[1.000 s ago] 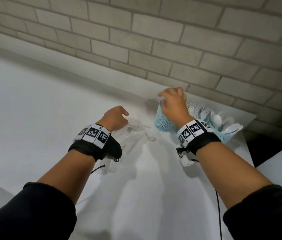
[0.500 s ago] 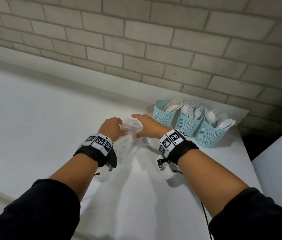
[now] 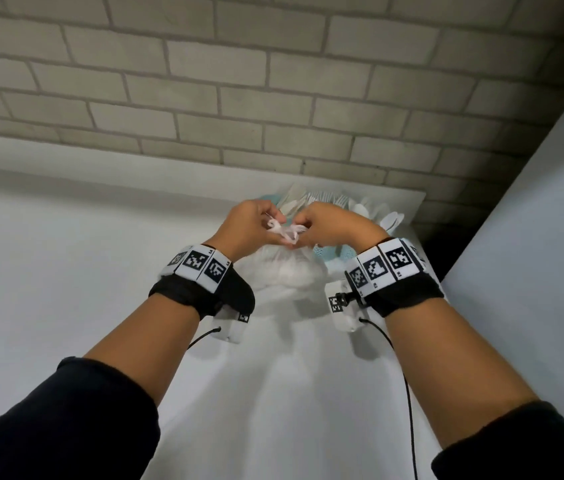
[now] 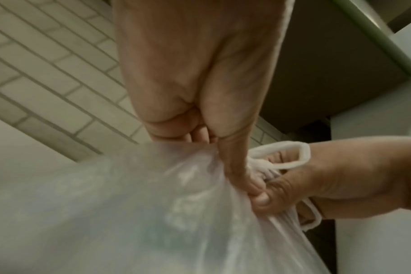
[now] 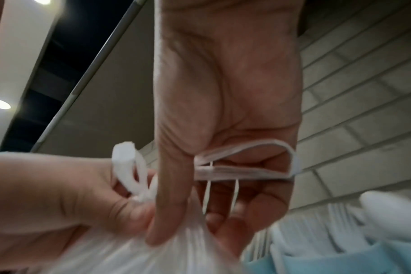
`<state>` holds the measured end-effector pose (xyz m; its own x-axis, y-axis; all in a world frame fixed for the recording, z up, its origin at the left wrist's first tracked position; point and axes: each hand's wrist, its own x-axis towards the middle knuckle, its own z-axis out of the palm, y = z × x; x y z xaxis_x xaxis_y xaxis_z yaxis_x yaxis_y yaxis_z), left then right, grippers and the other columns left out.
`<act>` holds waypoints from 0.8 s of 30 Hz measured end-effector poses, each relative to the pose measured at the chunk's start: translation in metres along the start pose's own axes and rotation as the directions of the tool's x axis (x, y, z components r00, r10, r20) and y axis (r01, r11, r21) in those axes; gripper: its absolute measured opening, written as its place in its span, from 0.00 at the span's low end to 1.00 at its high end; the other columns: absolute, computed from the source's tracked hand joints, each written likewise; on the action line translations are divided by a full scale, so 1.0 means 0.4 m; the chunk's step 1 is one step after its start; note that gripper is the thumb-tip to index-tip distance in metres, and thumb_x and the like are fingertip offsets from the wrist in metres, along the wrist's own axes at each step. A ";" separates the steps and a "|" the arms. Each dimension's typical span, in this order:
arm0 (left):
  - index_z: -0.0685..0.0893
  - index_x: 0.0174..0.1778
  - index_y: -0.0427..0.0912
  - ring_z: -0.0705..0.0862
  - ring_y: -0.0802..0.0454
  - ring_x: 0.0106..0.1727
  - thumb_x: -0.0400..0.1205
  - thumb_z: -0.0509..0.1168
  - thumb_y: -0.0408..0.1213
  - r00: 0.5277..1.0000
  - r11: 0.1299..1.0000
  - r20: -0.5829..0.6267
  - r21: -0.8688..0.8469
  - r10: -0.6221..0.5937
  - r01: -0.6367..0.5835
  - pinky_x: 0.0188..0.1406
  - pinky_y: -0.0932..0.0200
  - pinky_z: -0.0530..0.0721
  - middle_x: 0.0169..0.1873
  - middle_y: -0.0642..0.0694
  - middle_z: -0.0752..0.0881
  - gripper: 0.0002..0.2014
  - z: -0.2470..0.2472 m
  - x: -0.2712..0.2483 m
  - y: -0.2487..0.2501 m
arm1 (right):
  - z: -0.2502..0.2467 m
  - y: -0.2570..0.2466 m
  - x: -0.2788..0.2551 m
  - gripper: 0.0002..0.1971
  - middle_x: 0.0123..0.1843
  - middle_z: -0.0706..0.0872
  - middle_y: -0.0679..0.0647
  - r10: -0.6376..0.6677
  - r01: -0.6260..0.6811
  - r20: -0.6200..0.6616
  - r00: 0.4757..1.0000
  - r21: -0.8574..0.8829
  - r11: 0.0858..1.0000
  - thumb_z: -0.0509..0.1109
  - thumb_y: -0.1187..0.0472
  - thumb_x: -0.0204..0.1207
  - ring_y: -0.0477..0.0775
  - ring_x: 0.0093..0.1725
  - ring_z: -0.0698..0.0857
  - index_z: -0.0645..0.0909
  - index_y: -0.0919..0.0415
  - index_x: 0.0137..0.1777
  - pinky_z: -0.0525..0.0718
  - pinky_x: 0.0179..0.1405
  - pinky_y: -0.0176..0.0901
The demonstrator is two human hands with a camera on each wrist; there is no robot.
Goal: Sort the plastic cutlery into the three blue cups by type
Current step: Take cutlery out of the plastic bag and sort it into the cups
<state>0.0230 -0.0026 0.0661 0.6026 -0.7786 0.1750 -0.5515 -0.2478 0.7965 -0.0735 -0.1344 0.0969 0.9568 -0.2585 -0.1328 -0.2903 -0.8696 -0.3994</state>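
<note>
Both hands hold a thin white plastic bag (image 3: 285, 271) lifted above the table. My left hand (image 3: 252, 226) pinches the bag's twisted neck and one handle loop (image 5: 129, 166). My right hand (image 3: 327, 225) pinches the other side, its handle loop (image 5: 246, 159) lying across the fingers. The bag (image 4: 134, 213) hangs below the left hand. Behind the hands stand the blue mesh cups (image 3: 332, 256), mostly hidden, with white plastic cutlery (image 3: 389, 220) sticking up from them. The cups (image 5: 340, 259) and the cutlery (image 5: 387, 213) also show at the lower right of the right wrist view.
The white table (image 3: 65, 289) runs along a grey brick wall (image 3: 273, 81). A white panel (image 3: 533, 254) rises at the right, with a dark gap behind the table's far right corner. Black cables trail from both wrist bands.
My right hand left the leftmost cup and came to the bag beside my left hand. Both hands have since lifted the bag and now pinch its top in front of the cups.
</note>
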 end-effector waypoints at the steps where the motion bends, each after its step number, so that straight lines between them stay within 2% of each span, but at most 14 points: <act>1: 0.81 0.42 0.44 0.76 0.60 0.28 0.63 0.82 0.32 0.999 1.000 0.041 -0.026 0.013 -0.012 0.30 0.72 0.74 0.29 0.52 0.80 0.18 0.022 0.005 0.009 | -0.009 0.016 -0.019 0.07 0.30 0.82 0.49 0.035 -0.035 0.017 0.999 0.005 0.999 0.75 0.56 0.72 0.43 0.28 0.79 0.81 0.55 0.36 0.76 0.24 0.30; 4: 0.80 0.42 0.43 0.77 0.59 0.31 0.63 0.80 0.28 0.993 0.995 0.112 -0.088 0.048 -0.038 0.35 0.69 0.77 0.31 0.50 0.81 0.18 0.089 0.010 0.028 | -0.009 0.063 -0.062 0.07 0.32 0.85 0.53 0.122 -0.123 0.041 0.992 0.017 0.992 0.76 0.58 0.71 0.46 0.29 0.81 0.82 0.55 0.34 0.80 0.30 0.34; 8: 0.82 0.43 0.41 0.79 0.58 0.33 0.63 0.81 0.28 0.985 0.994 0.147 -0.078 0.092 -0.082 0.38 0.69 0.78 0.32 0.52 0.82 0.18 0.158 0.016 0.026 | 0.026 0.118 -0.108 0.10 0.27 0.83 0.49 0.183 -0.181 -0.031 0.983 0.075 0.981 0.76 0.60 0.70 0.42 0.24 0.78 0.81 0.55 0.30 0.73 0.22 0.25; 12: 0.84 0.46 0.34 0.82 0.53 0.35 0.64 0.80 0.26 0.983 0.994 0.161 -0.083 0.087 -0.074 0.39 0.67 0.81 0.33 0.50 0.83 0.17 0.184 0.019 -0.001 | 0.067 0.149 -0.128 0.08 0.31 0.83 0.50 0.200 -0.188 -0.059 0.978 0.166 0.968 0.77 0.61 0.69 0.46 0.30 0.82 0.81 0.56 0.32 0.76 0.31 0.32; 14: 0.84 0.48 0.32 0.82 0.52 0.35 0.65 0.79 0.25 0.986 0.993 0.142 -0.097 0.087 -0.074 0.39 0.67 0.80 0.34 0.49 0.83 0.17 0.185 0.017 -0.016 | 0.079 0.146 -0.135 0.10 0.37 0.82 0.48 0.185 -0.159 -0.111 0.976 0.210 0.965 0.79 0.60 0.66 0.47 0.37 0.81 0.79 0.50 0.37 0.75 0.35 0.33; 16: 0.83 0.49 0.33 0.81 0.54 0.34 0.66 0.78 0.25 0.987 0.991 0.138 -0.117 0.086 -0.070 0.39 0.68 0.80 0.34 0.49 0.83 0.17 0.184 0.014 -0.027 | 0.085 0.136 -0.141 0.18 0.48 0.80 0.47 0.123 -0.069 -0.213 0.969 0.245 0.967 0.81 0.60 0.64 0.46 0.47 0.78 0.80 0.47 0.52 0.74 0.46 0.33; 17: 0.82 0.50 0.35 0.80 0.55 0.34 0.67 0.78 0.25 0.986 0.990 0.140 -0.122 0.087 -0.070 0.40 0.68 0.79 0.35 0.48 0.83 0.17 0.184 0.013 -0.030 | 0.087 0.131 -0.141 0.24 0.54 0.78 0.47 0.081 -0.017 -0.253 0.964 0.243 0.970 0.81 0.61 0.64 0.45 0.51 0.76 0.80 0.49 0.61 0.73 0.51 0.33; 18: 0.81 0.50 0.36 0.80 0.53 0.35 0.68 0.77 0.25 0.986 0.990 0.142 -0.122 0.087 -0.070 0.41 0.65 0.80 0.37 0.46 0.83 0.17 0.184 0.011 -0.033 | 0.091 0.126 -0.139 0.27 0.58 0.77 0.49 0.040 0.021 -0.265 0.963 0.223 0.975 0.80 0.62 0.65 0.45 0.56 0.75 0.80 0.50 0.66 0.72 0.56 0.34; 20: 0.79 0.49 0.40 0.82 0.49 0.37 0.69 0.77 0.25 0.987 0.992 0.150 -0.121 0.066 -0.048 0.45 0.57 0.81 0.38 0.43 0.84 0.17 0.187 0.009 -0.038 | 0.105 0.125 -0.127 0.25 0.66 0.76 0.51 -0.025 0.059 -0.224 0.974 0.148 0.987 0.79 0.64 0.67 0.50 0.65 0.74 0.83 0.49 0.64 0.72 0.67 0.43; 21: 0.79 0.49 0.41 0.82 0.50 0.36 0.69 0.76 0.26 0.987 0.991 0.151 -0.127 0.049 -0.030 0.46 0.57 0.81 0.36 0.44 0.83 0.18 0.187 0.008 -0.043 | 0.113 0.127 -0.124 0.23 0.70 0.76 0.51 -0.052 0.073 -0.195 0.979 0.102 0.992 0.77 0.67 0.68 0.53 0.69 0.73 0.84 0.48 0.63 0.71 0.70 0.49; 22: 0.78 0.49 0.41 0.82 0.52 0.34 0.69 0.77 0.26 0.988 0.991 0.149 -0.133 0.032 -0.012 0.45 0.59 0.81 0.34 0.46 0.83 0.18 0.187 0.007 -0.046 | 0.119 0.131 -0.124 0.23 0.73 0.75 0.51 -0.069 0.081 -0.173 0.983 0.062 0.995 0.73 0.72 0.69 0.55 0.72 0.72 0.85 0.48 0.61 0.71 0.72 0.52; 24: 0.79 0.49 0.41 0.81 0.58 0.33 0.69 0.78 0.29 0.991 0.990 0.137 -0.139 -0.001 0.020 0.42 0.66 0.78 0.31 0.50 0.83 0.17 0.181 0.007 -0.056 | 0.125 0.139 -0.130 0.29 0.76 0.73 0.51 -0.049 0.055 -0.167 0.985 0.029 0.998 0.62 0.81 0.70 0.56 0.76 0.69 0.85 0.49 0.61 0.71 0.72 0.49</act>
<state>-0.0046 -0.0411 0.0071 0.5183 -0.8501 0.0934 -0.4538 -0.1808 0.8726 -0.1398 -0.1482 0.0364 0.9586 -0.2819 0.0407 -0.2375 -0.8699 -0.4322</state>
